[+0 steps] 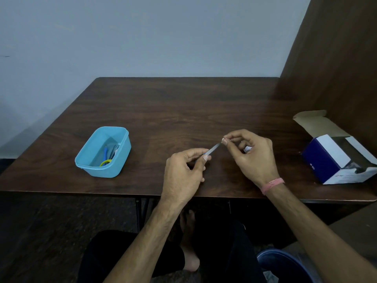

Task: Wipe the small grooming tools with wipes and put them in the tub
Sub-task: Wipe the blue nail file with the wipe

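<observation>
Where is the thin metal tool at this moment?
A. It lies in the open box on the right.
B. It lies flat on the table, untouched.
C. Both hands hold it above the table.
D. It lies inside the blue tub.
C: the left hand grips one end of the thin metal tool and the right hand pinches the other end, above the table.

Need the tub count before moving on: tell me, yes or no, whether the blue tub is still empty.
No: the blue tub already holds several small tools, including a yellow-handled one.

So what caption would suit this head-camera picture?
Left hand holds a thin metal tool while right hand wipes its tip; blue tub waits nearby.
</observation>
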